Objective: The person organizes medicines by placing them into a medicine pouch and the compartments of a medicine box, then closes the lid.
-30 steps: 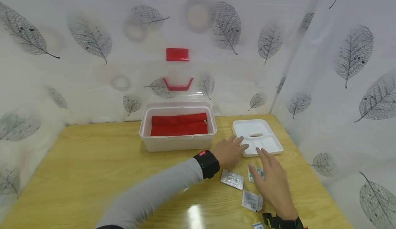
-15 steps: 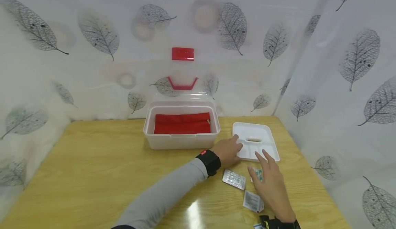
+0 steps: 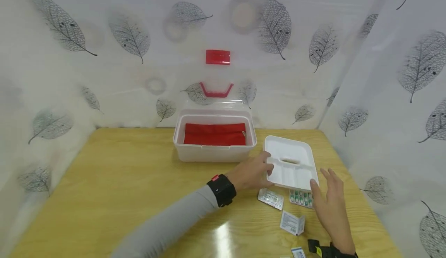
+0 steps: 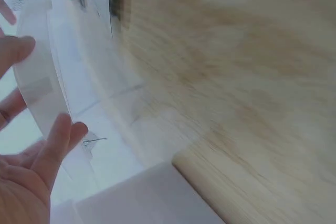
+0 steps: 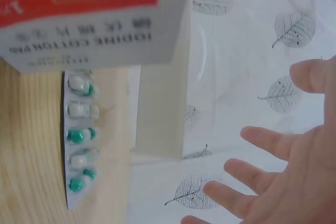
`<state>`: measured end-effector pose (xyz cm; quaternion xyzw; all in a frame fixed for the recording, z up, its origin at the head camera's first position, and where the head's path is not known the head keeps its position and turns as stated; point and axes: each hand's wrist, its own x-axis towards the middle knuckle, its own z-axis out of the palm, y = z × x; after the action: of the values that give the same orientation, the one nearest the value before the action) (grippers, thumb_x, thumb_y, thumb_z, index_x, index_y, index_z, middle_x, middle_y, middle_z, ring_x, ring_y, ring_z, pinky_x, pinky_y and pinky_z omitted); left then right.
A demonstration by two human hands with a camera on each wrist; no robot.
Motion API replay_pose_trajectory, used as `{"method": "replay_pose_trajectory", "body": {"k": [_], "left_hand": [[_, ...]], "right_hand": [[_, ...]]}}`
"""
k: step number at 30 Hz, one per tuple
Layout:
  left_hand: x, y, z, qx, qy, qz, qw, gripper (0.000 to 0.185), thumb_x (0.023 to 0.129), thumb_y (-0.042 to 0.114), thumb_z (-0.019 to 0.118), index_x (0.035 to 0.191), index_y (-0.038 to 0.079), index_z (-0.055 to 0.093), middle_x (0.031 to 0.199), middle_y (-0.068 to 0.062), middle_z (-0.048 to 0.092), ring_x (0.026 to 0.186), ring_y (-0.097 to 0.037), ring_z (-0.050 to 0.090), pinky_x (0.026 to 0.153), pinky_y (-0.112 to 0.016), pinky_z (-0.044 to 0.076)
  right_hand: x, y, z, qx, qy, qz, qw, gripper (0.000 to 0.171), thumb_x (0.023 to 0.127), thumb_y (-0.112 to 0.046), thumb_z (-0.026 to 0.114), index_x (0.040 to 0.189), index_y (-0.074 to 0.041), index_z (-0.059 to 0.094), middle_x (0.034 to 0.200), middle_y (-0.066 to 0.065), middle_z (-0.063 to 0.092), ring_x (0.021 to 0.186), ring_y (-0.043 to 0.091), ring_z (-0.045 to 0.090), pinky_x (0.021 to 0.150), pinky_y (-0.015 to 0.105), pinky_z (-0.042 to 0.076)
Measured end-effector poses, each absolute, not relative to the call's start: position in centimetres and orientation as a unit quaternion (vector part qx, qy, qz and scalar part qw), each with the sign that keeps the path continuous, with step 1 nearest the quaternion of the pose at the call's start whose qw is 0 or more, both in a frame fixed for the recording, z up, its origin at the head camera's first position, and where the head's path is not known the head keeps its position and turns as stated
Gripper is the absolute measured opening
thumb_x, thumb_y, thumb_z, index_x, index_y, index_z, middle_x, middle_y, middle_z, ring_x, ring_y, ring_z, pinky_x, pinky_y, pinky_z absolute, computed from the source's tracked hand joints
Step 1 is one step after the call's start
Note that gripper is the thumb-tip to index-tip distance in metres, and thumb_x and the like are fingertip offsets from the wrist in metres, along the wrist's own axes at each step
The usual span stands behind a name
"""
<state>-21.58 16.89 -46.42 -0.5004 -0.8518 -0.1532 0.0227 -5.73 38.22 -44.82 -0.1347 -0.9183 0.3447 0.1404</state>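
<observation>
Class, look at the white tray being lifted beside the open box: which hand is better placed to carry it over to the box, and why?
Probably the left hand: it grips the white tray at the edge nearest the open box. The right hand is open at the far corner.

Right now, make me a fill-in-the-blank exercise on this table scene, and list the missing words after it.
1. The left hand grips the edge of the white ____, which is tilted up off the table.
2. The right hand is open, and its fingers hold ____.
3. The cloth lying inside the clear box is ____.
4. The green and white capsules lie on the table just in front of the raised ____.

Missing words: tray; nothing; red; tray
</observation>
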Motion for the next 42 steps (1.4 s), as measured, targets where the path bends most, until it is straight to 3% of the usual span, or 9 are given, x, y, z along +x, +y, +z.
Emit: {"method": "replay_pose_trajectory", "body": {"k": [6, 11, 19, 24, 29, 34, 38, 42], "left_hand": [[-19.0, 12.2, -45.7, -0.528, -0.831, -0.168, 0.041, 0.027, 0.087, 0.048, 0.078, 0.096, 0.024, 0.068, 0.144, -0.006, 0.052, 0.097, -0.01, 0.061, 0.084, -0.015, 0.051], [-16.9, 7.8, -45.7, -0.537, -0.822, -0.187, 0.013, 0.025, 0.087, 0.045, 0.079, 0.095, 0.023, 0.068, 0.144, -0.006, 0.053, 0.104, -0.009, 0.063, 0.089, -0.017, 0.051], [-13.5, 0.9, -47.8, -0.5, -0.84, -0.212, -0.011, 0.027, 0.089, 0.047, 0.074, 0.086, 0.024, 0.06, 0.139, -0.009, 0.056, 0.079, -0.003, 0.062, 0.074, -0.014, 0.051], [-12.4, -2.6, -48.6, -0.467, -0.862, -0.196, 0.024, 0.029, 0.084, 0.043, 0.078, 0.084, 0.022, 0.059, 0.133, -0.012, 0.056, 0.067, -0.001, 0.052, 0.063, -0.015, 0.048], [-12.2, -5.2, -48.7, -0.44, -0.876, -0.193, 0.04, 0.032, 0.08, 0.039, 0.08, 0.081, 0.019, 0.055, 0.13, -0.013, 0.057, 0.064, -0.002, 0.047, 0.059, -0.018, 0.044], [-12.4, -6.8, -48.6, -0.421, -0.886, -0.195, 0.003, 0.029, 0.084, 0.039, 0.077, 0.086, 0.018, 0.056, 0.137, -0.014, 0.054, 0.069, -0.005, 0.05, 0.064, -0.019, 0.045], [-12.6, -7.9, -48.5, -0.398, -0.898, -0.184, -0.034, 0.028, 0.087, 0.039, 0.076, 0.092, 0.017, 0.059, 0.144, -0.015, 0.051, 0.076, -0.006, 0.053, 0.067, -0.02, 0.047], [-12.7, -9.0, -47.9, -0.375, -0.904, -0.192, -0.081, 0.033, 0.087, 0.042, 0.078, 0.097, 0.018, 0.059, 0.151, -0.016, 0.045, 0.086, -0.008, 0.057, 0.072, -0.022, 0.05]], "right_hand": [[-5.5, 39.0, -44.6, -0.124, -0.913, 0.36, 0.147, 0.061, 0.109, -0.033, 0.04, 0.158, 0.001, 0.026, 0.164, 0.031, 0.008, 0.146, 0.06, 0.013, 0.103, 0.082, 0.017], [-5.8, 38.8, -45.1, -0.094, -0.918, 0.363, 0.13, 0.06, 0.11, -0.034, 0.04, 0.157, 0.001, 0.028, 0.163, 0.032, 0.014, 0.146, 0.06, 0.015, 0.104, 0.081, 0.019], [-5.4, 36.8, -45.3, -0.037, -0.944, 0.323, 0.063, 0.054, 0.106, -0.038, 0.052, 0.145, -0.001, 0.049, 0.158, 0.027, 0.031, 0.14, 0.058, 0.028, 0.095, 0.082, 0.03], [-5.7, 35.6, -45.3, -0.001, -0.949, 0.306, 0.074, 0.045, 0.105, -0.034, 0.056, 0.138, -0.003, 0.056, 0.153, 0.024, 0.041, 0.136, 0.054, 0.036, 0.095, 0.08, 0.032], [-5.9, 34.8, -45.7, 0.03, -0.947, 0.313, 0.061, 0.042, 0.104, -0.027, 0.059, 0.136, -0.001, 0.058, 0.15, 0.025, 0.045, 0.133, 0.053, 0.042, 0.096, 0.077, 0.035], [-6.2, 33.7, -45.7, 0.05, -0.957, 0.281, 0.05, 0.038, 0.098, -0.022, 0.069, 0.13, -0.003, 0.064, 0.14, 0.022, 0.057, 0.125, 0.05, 0.053, 0.094, 0.07, 0.044], [-6.8, 32.6, -45.7, 0.043, -0.966, 0.253, 0.035, 0.035, 0.094, -0.016, 0.073, 0.126, -0.004, 0.066, 0.125, 0.016, 0.066, 0.109, 0.039, 0.063, 0.088, 0.057, 0.052], [-7.2, 31.7, -45.6, 0.024, -0.971, 0.237, -0.009, 0.034, 0.093, -0.015, 0.073, 0.124, -0.005, 0.067, 0.112, 0.01, 0.066, 0.097, 0.027, 0.063, 0.081, 0.046, 0.053]]}}
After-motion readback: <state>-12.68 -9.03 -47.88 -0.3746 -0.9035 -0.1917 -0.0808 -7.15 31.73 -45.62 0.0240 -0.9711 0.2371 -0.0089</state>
